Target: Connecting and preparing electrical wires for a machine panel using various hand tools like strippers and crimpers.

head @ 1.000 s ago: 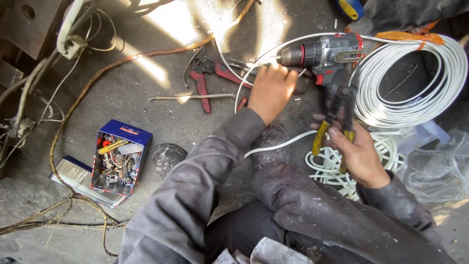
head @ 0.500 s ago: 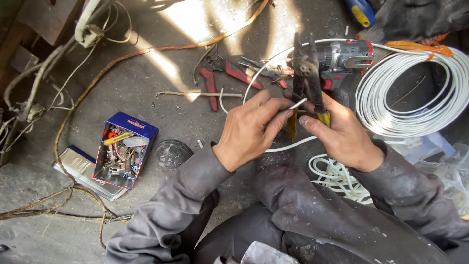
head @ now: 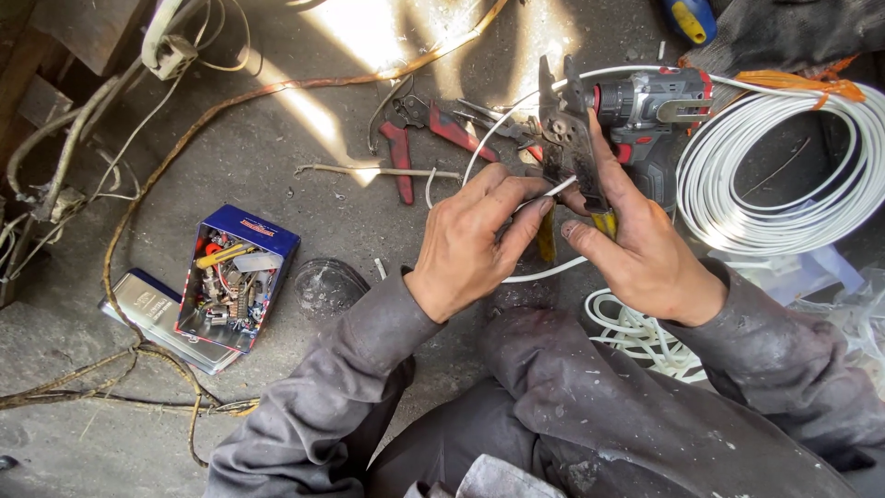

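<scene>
left hand (head: 475, 235) now off drill, pinching white wire (head: 560, 187) into raised stripper (head: 570, 138)

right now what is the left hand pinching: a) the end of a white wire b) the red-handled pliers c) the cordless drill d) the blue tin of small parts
a: the left hand pinches the end of a white wire between its fingertips, feeding it toward the yellow-handled tool that the right hand holds.

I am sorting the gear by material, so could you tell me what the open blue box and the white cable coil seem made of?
The blue box looks like thin painted tin: crisp folded edges, glossy walls. The white cable coil looks plastic-sheathed: smooth, matt, evenly bent loops; its core is hidden.
</scene>
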